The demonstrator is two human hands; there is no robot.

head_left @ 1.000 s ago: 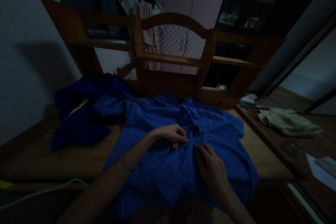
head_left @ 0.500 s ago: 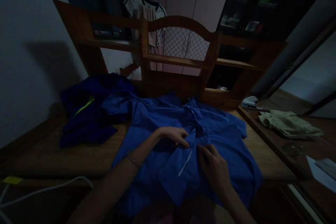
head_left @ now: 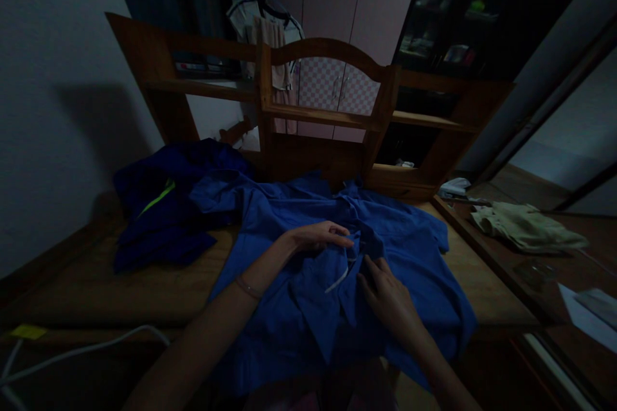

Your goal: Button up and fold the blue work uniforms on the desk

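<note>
A blue short-sleeved shirt (head_left: 299,289) lies spread over the wooden desk, its front opening and loose flaps bunched toward me. On the left edge of that opening my left hand (head_left: 324,235) is closed, fingers bent over the cloth. Just right of it and a little nearer me, my right hand (head_left: 385,289) pinches the other edge between thumb and fingers. A thin white strip (head_left: 339,280) shows on the fabric between the hands. The fingertips are partly lost in folds and dim light.
Dark blue clothing with a lime stripe (head_left: 166,225) is heaped at the left. Behind stands the desk's wooden shelf frame (head_left: 322,117). A pale green folded cloth (head_left: 525,225) lies on the right-hand surface. A white cable (head_left: 96,347) loops at the front left.
My left hand has moved slightly up and forward, its fingers straighter. The right hand has shifted a little left, and the front flaps have parted and changed folds.
</note>
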